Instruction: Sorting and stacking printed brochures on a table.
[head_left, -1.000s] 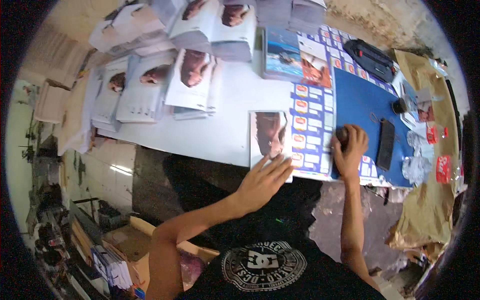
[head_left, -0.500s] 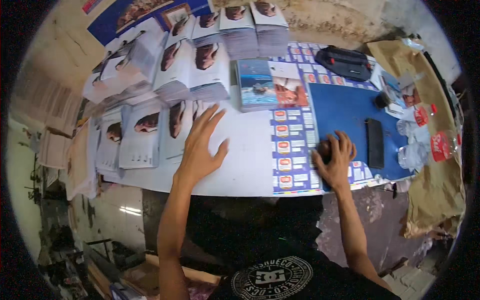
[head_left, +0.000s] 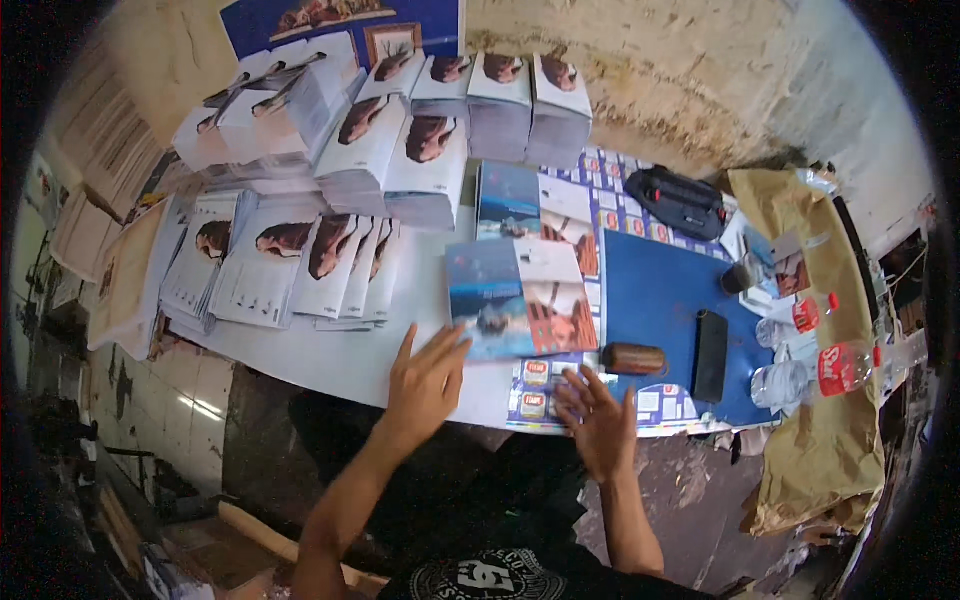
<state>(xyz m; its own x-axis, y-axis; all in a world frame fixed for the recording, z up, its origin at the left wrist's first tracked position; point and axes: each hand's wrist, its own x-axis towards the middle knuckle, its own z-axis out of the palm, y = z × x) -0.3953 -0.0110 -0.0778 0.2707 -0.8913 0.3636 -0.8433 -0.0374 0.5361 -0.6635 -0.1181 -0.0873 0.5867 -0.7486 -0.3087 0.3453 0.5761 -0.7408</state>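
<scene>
Resting left hand, loosely spread, at near-left corner of sheet (grip: cannot tell); holding right hand half-uncurled, empty, near block. Seeing sheet blurred over table, partly hiding stack.

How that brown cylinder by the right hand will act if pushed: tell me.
The brown cylinder might roll, since its side looks rounded. It is probably stiff, its outline looking straight and unbent.

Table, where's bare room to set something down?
Blue mat, between the brown cylinder, black bag and black oblong; white tabletop, between the fanned booklets and printed cover. Crowded: back left, with booklet stacks; right edge, with plastic bottles.
</scene>
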